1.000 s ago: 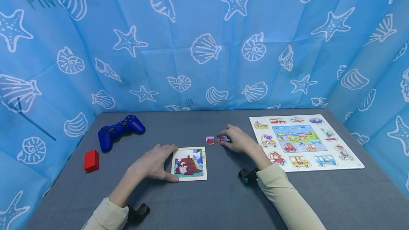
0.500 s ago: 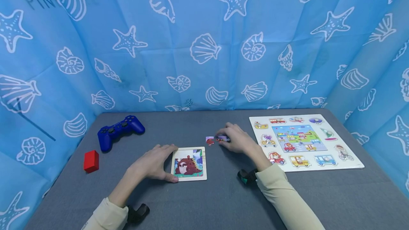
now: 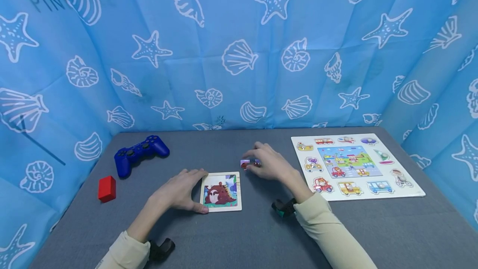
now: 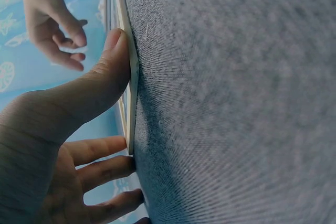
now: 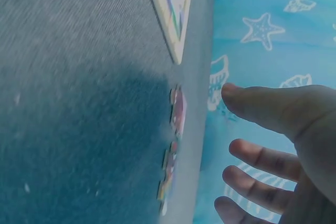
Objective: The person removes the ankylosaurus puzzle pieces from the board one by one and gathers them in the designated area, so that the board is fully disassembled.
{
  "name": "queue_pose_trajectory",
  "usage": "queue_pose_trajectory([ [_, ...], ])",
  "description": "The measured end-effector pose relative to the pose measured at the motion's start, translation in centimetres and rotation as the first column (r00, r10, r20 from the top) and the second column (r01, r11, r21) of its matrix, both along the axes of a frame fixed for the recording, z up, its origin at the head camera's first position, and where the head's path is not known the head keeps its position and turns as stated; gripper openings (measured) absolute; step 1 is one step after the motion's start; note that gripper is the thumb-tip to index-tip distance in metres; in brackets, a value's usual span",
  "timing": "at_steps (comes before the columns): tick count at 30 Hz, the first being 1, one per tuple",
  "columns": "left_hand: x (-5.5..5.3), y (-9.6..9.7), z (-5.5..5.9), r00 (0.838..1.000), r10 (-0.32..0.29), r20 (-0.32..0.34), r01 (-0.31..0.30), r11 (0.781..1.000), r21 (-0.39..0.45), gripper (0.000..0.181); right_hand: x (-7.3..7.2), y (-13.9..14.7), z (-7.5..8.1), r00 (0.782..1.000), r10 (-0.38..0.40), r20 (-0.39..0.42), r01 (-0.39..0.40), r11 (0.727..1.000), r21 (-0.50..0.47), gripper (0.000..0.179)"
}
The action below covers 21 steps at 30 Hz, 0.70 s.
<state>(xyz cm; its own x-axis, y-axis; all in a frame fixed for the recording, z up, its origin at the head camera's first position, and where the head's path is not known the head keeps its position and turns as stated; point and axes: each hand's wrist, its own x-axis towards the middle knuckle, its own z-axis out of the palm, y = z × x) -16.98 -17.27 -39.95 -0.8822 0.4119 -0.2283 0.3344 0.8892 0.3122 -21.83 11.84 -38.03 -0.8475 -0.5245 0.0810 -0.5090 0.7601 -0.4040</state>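
Observation:
My left hand [image 3: 178,191] holds a small wooden jigsaw puzzle [image 3: 226,209] by its left side, thumb at the near corner and fingers at the far one. The picture inside shows a reddish-brown dinosaur, with a pale gap along the top left. In the left wrist view the thumb presses the puzzle's edge [image 4: 132,72]. My right hand [image 3: 268,162] hovers over two loose jigsaw pieces beyond the puzzle's far right corner. One piece [image 5: 179,111] lies nearer the puzzle, the other piece [image 5: 168,174] just beyond. Thumb and fingers stand apart in the right wrist view, with nothing between them.
A large white peg puzzle board [image 3: 396,190] with vehicle pieces lies on the right of the grey table [image 3: 231,240]. At the left are a blue game controller [image 3: 141,153] and a red block [image 3: 107,189]. A blue seashell curtain [image 3: 239,90] hangs behind.
My right hand has shifted left from the farther loose piece, and its fingers now overlap the piece nearer the puzzle. The left hand and the wooden puzzle have stayed put.

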Motion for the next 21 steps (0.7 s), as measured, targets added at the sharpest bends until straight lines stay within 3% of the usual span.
queue_pose_trajectory([
  [21,0.0,0.1,0.1,0.999,0.024,0.035,-0.024,1.000,-0.013,0.104,1.2,-2.4,0.0,0.996,0.083,0.041,-0.082,0.997,-0.006,0.032],
])
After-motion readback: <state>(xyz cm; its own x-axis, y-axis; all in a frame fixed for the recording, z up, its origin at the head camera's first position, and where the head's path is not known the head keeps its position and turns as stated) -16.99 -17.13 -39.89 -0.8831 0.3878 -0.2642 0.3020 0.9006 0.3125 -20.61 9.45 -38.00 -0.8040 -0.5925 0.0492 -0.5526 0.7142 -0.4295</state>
